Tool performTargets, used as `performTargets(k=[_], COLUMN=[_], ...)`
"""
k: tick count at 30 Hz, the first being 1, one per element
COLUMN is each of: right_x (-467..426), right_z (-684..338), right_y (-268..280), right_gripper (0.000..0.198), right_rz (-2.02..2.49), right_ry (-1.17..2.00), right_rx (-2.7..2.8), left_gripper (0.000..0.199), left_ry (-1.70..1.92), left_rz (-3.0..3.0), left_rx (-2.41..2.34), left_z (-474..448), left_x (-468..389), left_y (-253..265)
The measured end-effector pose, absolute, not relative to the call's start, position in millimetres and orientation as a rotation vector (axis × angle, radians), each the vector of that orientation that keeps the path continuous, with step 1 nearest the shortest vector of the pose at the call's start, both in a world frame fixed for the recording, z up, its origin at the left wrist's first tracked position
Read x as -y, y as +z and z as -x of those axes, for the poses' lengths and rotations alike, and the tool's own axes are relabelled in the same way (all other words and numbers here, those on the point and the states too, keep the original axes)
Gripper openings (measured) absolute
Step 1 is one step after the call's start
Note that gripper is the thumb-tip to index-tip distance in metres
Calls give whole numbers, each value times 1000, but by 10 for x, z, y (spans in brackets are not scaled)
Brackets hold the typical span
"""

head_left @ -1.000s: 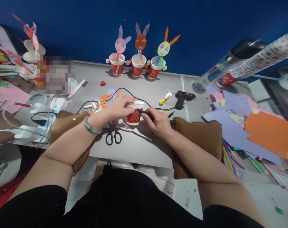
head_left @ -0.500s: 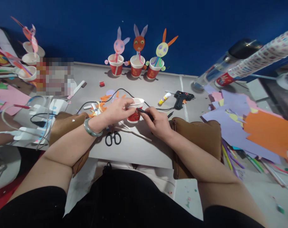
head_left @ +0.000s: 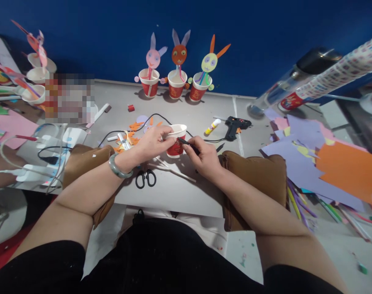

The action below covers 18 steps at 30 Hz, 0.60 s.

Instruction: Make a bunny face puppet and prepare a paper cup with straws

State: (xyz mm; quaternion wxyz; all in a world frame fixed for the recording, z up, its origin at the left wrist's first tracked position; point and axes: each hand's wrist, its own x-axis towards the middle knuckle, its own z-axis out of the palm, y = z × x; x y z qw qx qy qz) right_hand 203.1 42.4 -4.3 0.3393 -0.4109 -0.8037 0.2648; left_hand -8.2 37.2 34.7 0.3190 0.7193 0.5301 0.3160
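Observation:
In the head view, a red-and-white paper cup (head_left: pixel 175 149) is held above the table at the middle, its rim slightly squeezed. My left hand (head_left: pixel 153 143) closes on its left side, the thumb across the front and the fingers partly hidden. My right hand (head_left: pixel 206 158) pinches a slim black pen-like tool (head_left: pixel 188 144), its tip against the front of the cup; I cannot tell whether it is a pen or a craft knife. Below my left hand lie black-handled scissors (head_left: pixel 145 179). Pale thin strips (head_left: pixel 176 172) rest under the cup.
Three rabbit-faced paper cups (head_left: pixel 177 87) stand along the blue wall. A black glue gun (head_left: pixel 235 127) and a yellow glue stick (head_left: pixel 212 127) lie at the right, with coloured paper (head_left: pixel 335 163) farther over. A power strip (head_left: pixel 66 151) with cables sits left. Brown cushions (head_left: pixel 255 179) lie under my arms.
The cup has shifted slightly right and up in my left hand. The black tool's tip stays at its front, and my right hand has hardly moved.

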Motion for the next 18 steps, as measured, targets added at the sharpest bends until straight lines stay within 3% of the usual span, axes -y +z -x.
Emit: performTargets(k=[7,18], right_x=[-409,-379], right_z=[-2027,-2058], right_y=[1,-62], right_gripper=[26,33], right_rz=[969,1049], right_ry=[828,592], right_rx=[2070,2256], left_gripper=[19,20], left_ry=[781,752], left_rz=[-1827,-1902], left_rx=[-1331,-1347], left_z=[143,247], left_x=[-412,-452], left_y=[431,414])
